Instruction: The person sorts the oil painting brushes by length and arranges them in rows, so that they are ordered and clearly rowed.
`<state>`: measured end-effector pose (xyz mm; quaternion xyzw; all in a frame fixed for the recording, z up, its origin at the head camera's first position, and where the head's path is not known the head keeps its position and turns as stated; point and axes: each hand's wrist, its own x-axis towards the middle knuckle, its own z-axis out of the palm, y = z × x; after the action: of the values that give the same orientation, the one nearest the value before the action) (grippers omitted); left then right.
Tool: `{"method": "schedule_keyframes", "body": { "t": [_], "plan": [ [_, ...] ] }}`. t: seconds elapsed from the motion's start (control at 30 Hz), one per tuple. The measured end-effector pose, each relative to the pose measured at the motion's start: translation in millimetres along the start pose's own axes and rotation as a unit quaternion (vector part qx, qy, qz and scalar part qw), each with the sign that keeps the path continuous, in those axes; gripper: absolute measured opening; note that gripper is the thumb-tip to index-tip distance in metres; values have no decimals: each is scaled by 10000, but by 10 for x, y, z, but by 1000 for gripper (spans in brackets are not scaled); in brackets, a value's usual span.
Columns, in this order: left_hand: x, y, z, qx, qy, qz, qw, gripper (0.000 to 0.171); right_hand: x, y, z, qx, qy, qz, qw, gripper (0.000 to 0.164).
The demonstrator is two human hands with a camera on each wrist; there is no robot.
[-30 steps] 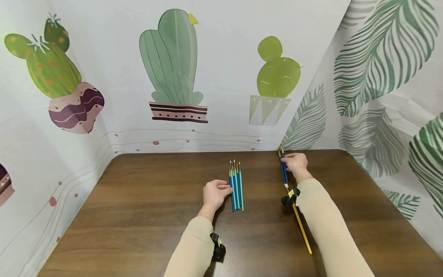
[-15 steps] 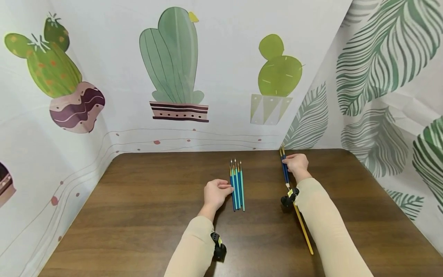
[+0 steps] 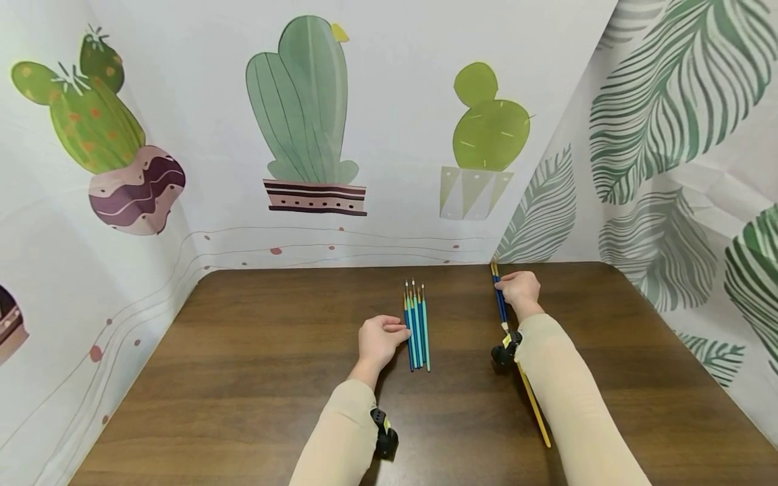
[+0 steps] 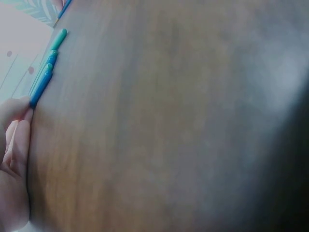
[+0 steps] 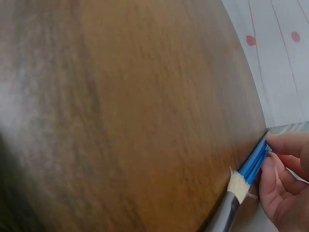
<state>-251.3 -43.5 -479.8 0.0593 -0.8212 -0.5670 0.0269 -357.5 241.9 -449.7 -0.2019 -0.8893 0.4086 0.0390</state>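
Several slim paintbrushes [image 3: 416, 334] with blue and teal handles lie side by side, bristles away from me, in the middle of the table. My left hand [image 3: 379, 341] is at their left side, its thumb touching the outermost blue handle; in the left wrist view the thumb [image 4: 17, 108] meets that handle's end. Near the far edge, my right hand [image 3: 519, 290] pinches blue paintbrushes [image 3: 501, 300] between thumb and fingers. A larger yellow-handled paintbrush [image 3: 535, 408] lies partly beneath my right forearm; its cream bristles [image 5: 238, 186] are right at the blue handles' ends.
The brown wooden table [image 3: 243, 378] ends at a white printed cloth [image 3: 401, 148] with cacti and leaves, which rises behind and at both sides. A small black camera [image 3: 384, 435] is on my left wrist, and another camera [image 3: 506, 349] is on the right.
My right hand has drawn the blue paintbrushes slightly toward me, so their tips sit a little nearer the table's far edge line. The left hand and the middle row stay about the same.
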Motion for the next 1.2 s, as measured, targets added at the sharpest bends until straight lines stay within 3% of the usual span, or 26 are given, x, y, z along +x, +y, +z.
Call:
{"method": "schedule_keyframes", "body": {
  "t": [0.67,1.2],
  "plan": [
    [-28,17,13,-7,-36,79,10000,28,-56,35,-29,108,178,-136,9997,27],
    [-11,-13,16,-55,-21,91,9999,28,-164,55,-69,1318,233,-352,9904,35]
  ]
}}
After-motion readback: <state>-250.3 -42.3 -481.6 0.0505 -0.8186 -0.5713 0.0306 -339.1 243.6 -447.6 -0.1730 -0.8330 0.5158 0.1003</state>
